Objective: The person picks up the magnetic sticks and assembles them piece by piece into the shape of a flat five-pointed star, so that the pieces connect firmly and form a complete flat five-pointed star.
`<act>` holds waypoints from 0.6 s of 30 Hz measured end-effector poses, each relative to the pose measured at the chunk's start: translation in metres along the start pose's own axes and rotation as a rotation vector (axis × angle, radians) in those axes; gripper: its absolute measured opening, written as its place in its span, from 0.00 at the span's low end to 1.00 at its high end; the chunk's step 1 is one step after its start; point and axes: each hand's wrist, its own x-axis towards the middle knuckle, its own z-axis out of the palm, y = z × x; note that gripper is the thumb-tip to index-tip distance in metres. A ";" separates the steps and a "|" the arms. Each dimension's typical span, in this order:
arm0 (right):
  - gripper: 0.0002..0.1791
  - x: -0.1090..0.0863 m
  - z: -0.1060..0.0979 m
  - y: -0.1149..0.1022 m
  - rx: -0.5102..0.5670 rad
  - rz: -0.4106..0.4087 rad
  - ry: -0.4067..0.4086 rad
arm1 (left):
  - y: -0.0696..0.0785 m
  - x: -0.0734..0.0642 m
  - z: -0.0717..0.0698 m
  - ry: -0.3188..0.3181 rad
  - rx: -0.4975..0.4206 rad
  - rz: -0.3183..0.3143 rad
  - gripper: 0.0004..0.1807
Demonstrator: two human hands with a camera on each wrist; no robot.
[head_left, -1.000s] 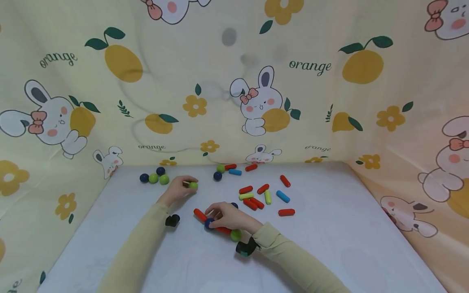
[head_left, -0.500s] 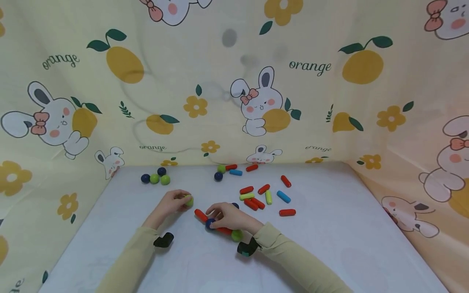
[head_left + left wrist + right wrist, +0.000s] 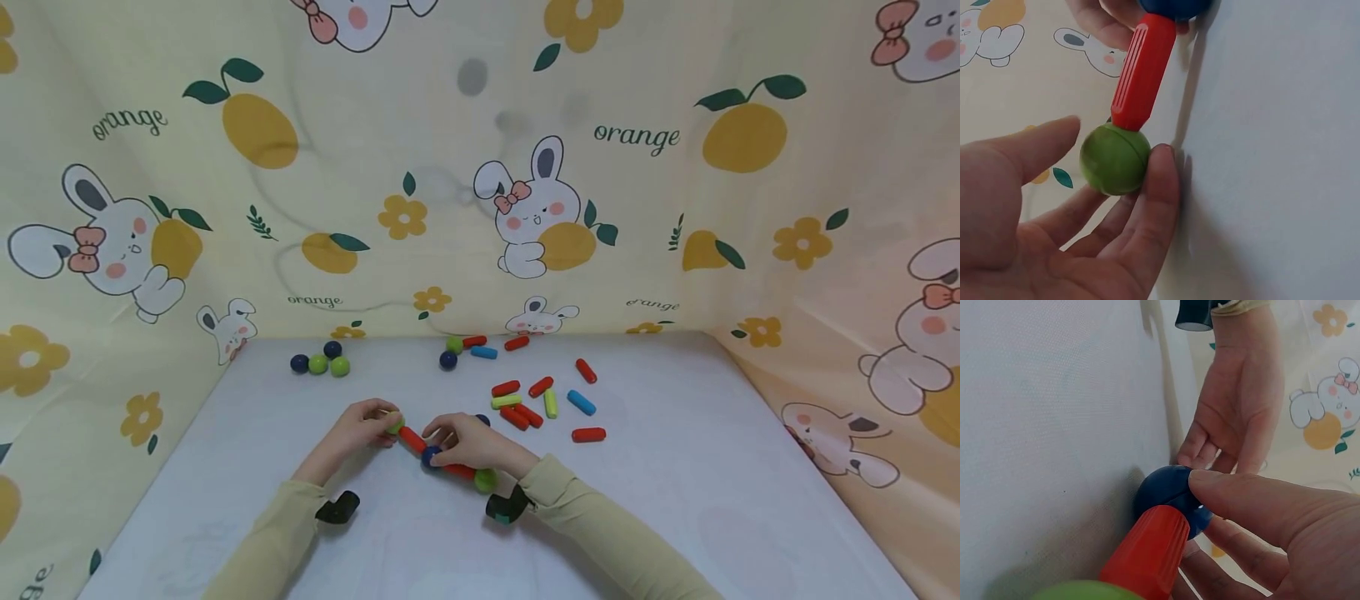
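My left hand [image 3: 363, 427] holds a green ball [image 3: 1113, 159] against the end of a red rod [image 3: 1144, 75]; its fingers curl behind the ball, and the thumb stands slightly off it in the left wrist view. The rod's other end meets a dark blue ball [image 3: 431, 457], which my right hand [image 3: 472, 442] pinches, the thumb [image 3: 1235, 494] on its side. From that blue ball a second red rod [image 3: 1147, 550] runs to another green ball [image 3: 485, 481] nearer me. Behind the right hand, a further dark blue ball [image 3: 483, 420] is partly hidden.
Loose red, blue and yellow-green rods [image 3: 551, 403] lie to the right. Blue and green balls [image 3: 318, 364] cluster at the back left. At the back middle are more balls [image 3: 448, 360] and rods [image 3: 483, 352]. A patterned cloth [image 3: 420, 150] encloses the white table [image 3: 675, 517].
My left hand has brought the green ball toward me, then right to the red rod's free end, where they now meet. The right hand stays on the blue ball.
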 end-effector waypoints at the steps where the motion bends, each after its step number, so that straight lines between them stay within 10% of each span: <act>1: 0.18 0.000 -0.001 0.001 0.004 0.001 0.002 | 0.000 0.000 0.000 0.003 -0.003 0.004 0.17; 18: 0.18 -0.009 -0.060 0.013 -0.082 -0.073 0.108 | 0.000 -0.005 0.016 0.160 -0.041 0.005 0.16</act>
